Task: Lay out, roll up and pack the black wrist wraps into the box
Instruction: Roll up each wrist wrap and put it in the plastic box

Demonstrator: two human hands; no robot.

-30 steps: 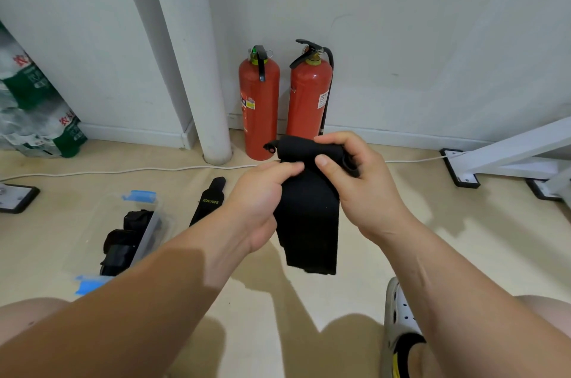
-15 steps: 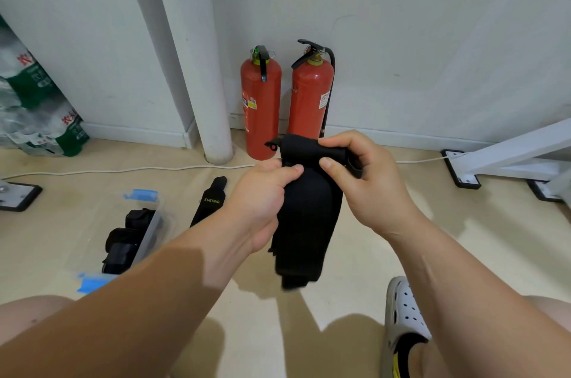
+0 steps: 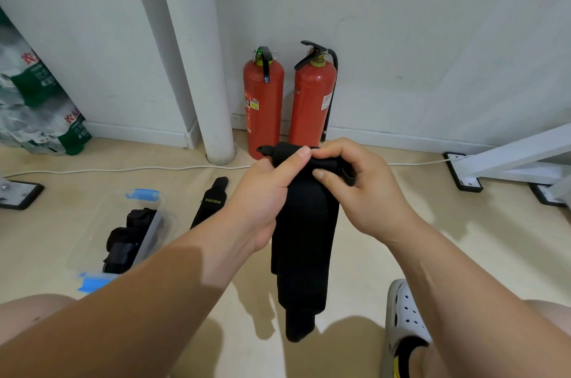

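A black wrist wrap (image 3: 304, 241) hangs in the air in front of me, its long tail reaching down toward the floor. My left hand (image 3: 268, 192) pinches its top edge with thumb and fingers. My right hand (image 3: 358, 183) grips the same top edge, fingers curled round the rolled end. A second black wrap (image 3: 211, 201) with yellow lettering lies flat on the floor to the left. The clear plastic box (image 3: 150, 232) with blue clips stands further left and holds several rolled black wraps (image 3: 123, 246).
Two red fire extinguishers (image 3: 264, 106) stand against the wall beside a white pipe (image 3: 213, 99). A white cable (image 3: 123, 169) runs along the floor. A white frame leg (image 3: 509, 158) is at right, bottled water packs (image 3: 37, 112) at left, my shoe (image 3: 404, 325) below.
The wrap's hanging tail has dropped lower and straightened out. My left thumb has shifted up onto the top edge. Both hands stay at about the same spot.
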